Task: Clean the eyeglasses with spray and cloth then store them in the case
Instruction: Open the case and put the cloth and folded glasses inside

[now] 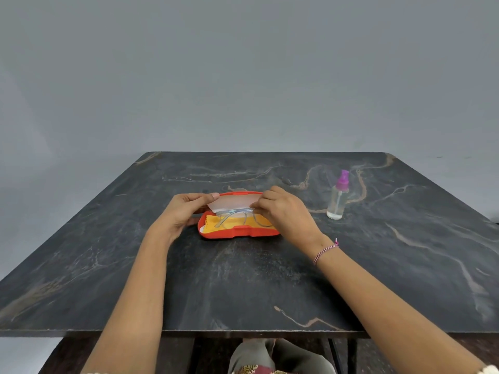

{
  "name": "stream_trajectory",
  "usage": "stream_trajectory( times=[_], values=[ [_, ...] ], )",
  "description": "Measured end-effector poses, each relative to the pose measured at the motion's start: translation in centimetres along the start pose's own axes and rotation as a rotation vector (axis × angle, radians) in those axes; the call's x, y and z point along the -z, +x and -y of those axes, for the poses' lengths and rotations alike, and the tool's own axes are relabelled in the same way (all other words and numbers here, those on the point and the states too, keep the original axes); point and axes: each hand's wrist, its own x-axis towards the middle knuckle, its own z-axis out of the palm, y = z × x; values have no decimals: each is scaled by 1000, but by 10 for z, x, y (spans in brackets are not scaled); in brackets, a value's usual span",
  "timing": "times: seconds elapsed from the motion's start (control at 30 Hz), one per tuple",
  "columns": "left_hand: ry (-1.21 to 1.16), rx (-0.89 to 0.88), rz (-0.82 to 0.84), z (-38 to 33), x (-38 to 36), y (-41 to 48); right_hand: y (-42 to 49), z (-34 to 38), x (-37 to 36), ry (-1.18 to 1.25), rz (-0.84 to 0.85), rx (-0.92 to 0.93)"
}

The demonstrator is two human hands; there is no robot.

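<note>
Both hands are on the orange case (pixel 239 234), which sits open on the table (pixel 243 287). The left hand (pixel 182 213) grips the left end of the raised lid (pixel 232 202), thumb along its top edge and fingers curled behind. The right hand (pixel 283 213) pinches the right end of the lid with curled fingers. There is a thread bracelet (pixel 325 251) on that wrist.

The glasses (pixel 225 220) are folded inside the case, between the two hands and just below the fingertips. They lie on a yellow cloth (pixel 209 221) that lines the tray. The spray bottle (pixel 337 201) stands upright, well off to the outer side of the right hand, and nothing is touching it.

Step, as a guess: lid handling, either opening it to get the glasses out or closing it after storing them. I can't tell which from this frame. With the cloth under the glasses and the bottle standing apart, it leans toward the start.

If opening, the next move is to tip the lid fully back. One hand steadies the case while the other lifts the glasses by the frame, keeping off the lenses. If closing, the lid must come down evenly with the arms tucked in, and no cloth should get caught at the rim.
</note>
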Motion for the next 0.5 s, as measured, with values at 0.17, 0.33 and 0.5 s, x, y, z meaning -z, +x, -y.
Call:
stream_trajectory(
  times=[0.17,0.33,0.5],
  values=[
    [-15,-3,15,-2,-2,-1,2,2,-3,43,18,-42],
    [-11,-6,4,-3,-5,-2,3,5,-9,41,68,-50],
    [12,-14,3,-2,-5,-1,3,4,-12,31,148,-83]
  ],
)
